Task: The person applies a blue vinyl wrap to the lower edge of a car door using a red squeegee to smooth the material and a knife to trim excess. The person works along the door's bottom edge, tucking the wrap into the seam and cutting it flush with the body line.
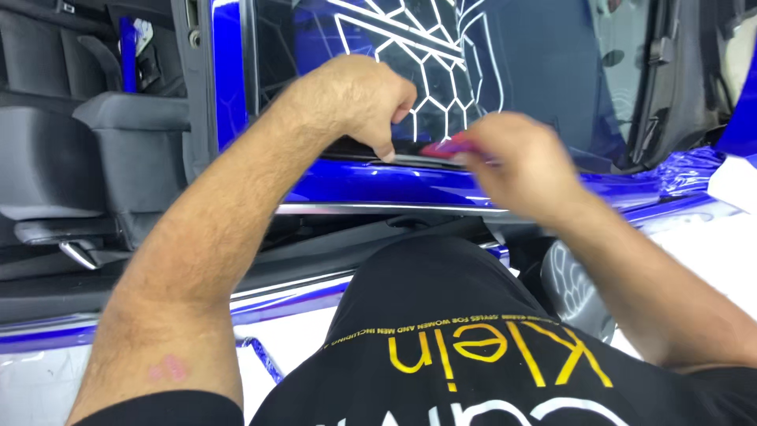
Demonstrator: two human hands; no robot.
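Left hand (359,99) pinches the black window trim (410,151), right hand (516,158) grips a pink tool (445,147) (blurry); a slip could scratch the blue wrap (378,181).

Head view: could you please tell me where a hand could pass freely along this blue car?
Free: the blue panel under the left hand, above the chrome strip. Crowded: the window's lower edge, where both hands meet around the right hand's pink tool.
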